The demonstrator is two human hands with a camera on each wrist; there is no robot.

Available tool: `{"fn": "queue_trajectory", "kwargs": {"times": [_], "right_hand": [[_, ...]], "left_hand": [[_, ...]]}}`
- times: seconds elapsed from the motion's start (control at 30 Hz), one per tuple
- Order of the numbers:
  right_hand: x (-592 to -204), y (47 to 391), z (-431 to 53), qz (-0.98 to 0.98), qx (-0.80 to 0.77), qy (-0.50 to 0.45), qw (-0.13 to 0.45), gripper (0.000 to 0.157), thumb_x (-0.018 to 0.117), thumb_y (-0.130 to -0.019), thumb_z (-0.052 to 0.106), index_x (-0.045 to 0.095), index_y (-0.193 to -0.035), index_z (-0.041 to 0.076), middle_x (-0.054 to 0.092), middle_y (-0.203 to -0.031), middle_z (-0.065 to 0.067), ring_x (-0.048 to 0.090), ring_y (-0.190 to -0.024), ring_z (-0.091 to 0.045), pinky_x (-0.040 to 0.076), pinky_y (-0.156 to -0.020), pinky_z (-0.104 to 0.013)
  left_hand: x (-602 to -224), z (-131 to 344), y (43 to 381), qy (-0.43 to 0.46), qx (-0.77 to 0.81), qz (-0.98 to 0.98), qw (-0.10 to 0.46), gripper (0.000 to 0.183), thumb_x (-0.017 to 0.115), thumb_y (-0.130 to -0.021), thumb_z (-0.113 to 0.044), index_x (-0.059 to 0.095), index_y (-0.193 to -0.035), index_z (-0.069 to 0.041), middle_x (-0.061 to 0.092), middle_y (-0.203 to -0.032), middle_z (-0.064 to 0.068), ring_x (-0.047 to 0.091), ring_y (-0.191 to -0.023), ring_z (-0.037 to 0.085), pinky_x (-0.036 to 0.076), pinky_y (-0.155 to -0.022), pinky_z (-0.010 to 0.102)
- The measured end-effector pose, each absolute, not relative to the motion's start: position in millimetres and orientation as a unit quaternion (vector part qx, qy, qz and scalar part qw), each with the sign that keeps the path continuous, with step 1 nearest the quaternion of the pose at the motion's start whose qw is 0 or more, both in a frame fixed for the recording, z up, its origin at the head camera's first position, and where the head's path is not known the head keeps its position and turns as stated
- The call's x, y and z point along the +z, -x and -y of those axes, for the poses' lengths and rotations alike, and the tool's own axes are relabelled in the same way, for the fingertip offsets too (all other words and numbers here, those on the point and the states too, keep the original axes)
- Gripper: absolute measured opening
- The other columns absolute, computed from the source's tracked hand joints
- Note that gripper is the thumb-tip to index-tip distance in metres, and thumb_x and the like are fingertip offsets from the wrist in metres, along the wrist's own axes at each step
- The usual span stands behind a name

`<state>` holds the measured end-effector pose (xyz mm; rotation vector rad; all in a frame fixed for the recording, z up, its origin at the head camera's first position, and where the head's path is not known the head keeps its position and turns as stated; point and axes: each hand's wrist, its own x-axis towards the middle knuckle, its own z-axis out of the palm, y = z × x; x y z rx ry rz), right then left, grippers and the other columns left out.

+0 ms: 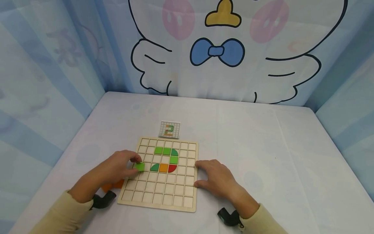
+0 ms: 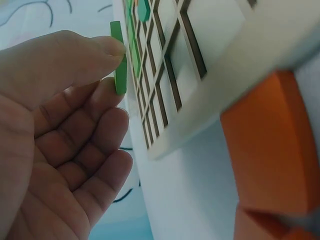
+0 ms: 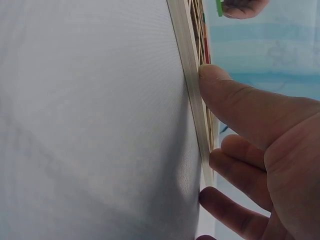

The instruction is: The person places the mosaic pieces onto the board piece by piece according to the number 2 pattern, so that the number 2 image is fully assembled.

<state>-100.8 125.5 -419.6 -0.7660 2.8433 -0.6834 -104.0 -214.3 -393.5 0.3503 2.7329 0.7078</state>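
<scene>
Between thumb and fingertips, my left hand (image 1: 121, 165) pinches a light green square tile (image 1: 140, 166) over the left side of the wooden grid board (image 1: 157, 205). In the left wrist view that tile (image 2: 118, 57) is seen edge-on. My right hand (image 1: 217, 178) rests its fingertips and thumb along the board's right edge; the right wrist view shows the thumb right at the rim. Set in the grid are several light green squares (image 1: 166, 151), dark green quarter-round tiles (image 1: 155, 167), an orange square (image 1: 163, 167) and a red quarter-round tile (image 1: 172, 168).
Behind the board lies a small pattern card (image 1: 169, 129) with a coloured figure on a grid. Orange pieces (image 1: 107, 187) sit beside the board's left edge, partly hidden by the left arm. A white cloth covers the table (image 1: 263, 162), with printed curtains around it.
</scene>
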Motion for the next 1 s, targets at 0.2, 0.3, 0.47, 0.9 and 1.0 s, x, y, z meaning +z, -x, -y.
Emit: {"fn": "queue_trajectory", "kwargs": {"times": [0.2, 0.3, 0.47, 0.9, 1.0], "right_hand": [[-419, 100, -126, -0.94, -0.226, 0.25, 0.06, 0.054, 0.085, -0.08, 0.029, 0.065, -0.126, 0.01, 0.065, -0.127, -0.005, 0.058, -0.118, -0.03, 0.048, -0.094, -0.05], [-420, 100, -126, -0.939, -0.229, 0.249, 0.061, 0.054, 0.085, -0.079, 0.029, 0.065, -0.126, 0.01, 0.066, -0.127, -0.005, 0.058, -0.118, -0.03, 0.048, -0.094, -0.05], [-420, 100, -126, -0.938, -0.232, 0.25, 0.061, 0.054, 0.085, -0.08, 0.029, 0.065, -0.127, 0.01, 0.065, -0.127, -0.005, 0.058, -0.118, -0.03, 0.048, -0.094, -0.05], [-420, 99, -126, -0.939, -0.227, 0.253, 0.057, 0.054, 0.085, -0.08, 0.029, 0.065, -0.126, 0.01, 0.065, -0.127, -0.005, 0.058, -0.117, -0.03, 0.048, -0.093, -0.05], [-420, 100, -126, -0.939, -0.227, 0.253, 0.058, 0.054, 0.085, -0.08, 0.029, 0.065, -0.126, 0.01, 0.065, -0.127, -0.005, 0.058, -0.117, -0.031, 0.048, -0.094, -0.051]], "left_hand": [[-393, 206, 104, -0.158, 0.257, -0.941, 0.154, 0.024, 0.079, -0.085, -0.012, 0.068, -0.106, -0.006, 0.064, -0.102, 0.0, 0.06, -0.1, 0.023, 0.052, -0.087, 0.043], [-395, 201, 103, -0.168, 0.26, -0.938, 0.158, 0.022, 0.078, -0.085, -0.011, 0.068, -0.105, -0.007, 0.064, -0.103, 0.0, 0.061, -0.101, 0.023, 0.052, -0.087, 0.042], [-396, 193, 102, -0.176, 0.245, -0.94, 0.159, 0.021, 0.079, -0.086, -0.011, 0.069, -0.104, -0.007, 0.064, -0.1, -0.002, 0.06, -0.097, 0.019, 0.052, -0.087, 0.041], [-398, 187, 99, -0.205, 0.222, -0.942, 0.148, 0.022, 0.081, -0.085, -0.015, 0.07, -0.102, -0.009, 0.063, -0.096, -0.006, 0.057, -0.09, 0.013, 0.051, -0.085, 0.041], [-399, 187, 99, -0.21, 0.22, -0.942, 0.145, 0.022, 0.081, -0.085, -0.014, 0.07, -0.103, -0.009, 0.064, -0.098, -0.006, 0.058, -0.092, 0.014, 0.051, -0.087, 0.041]]}}
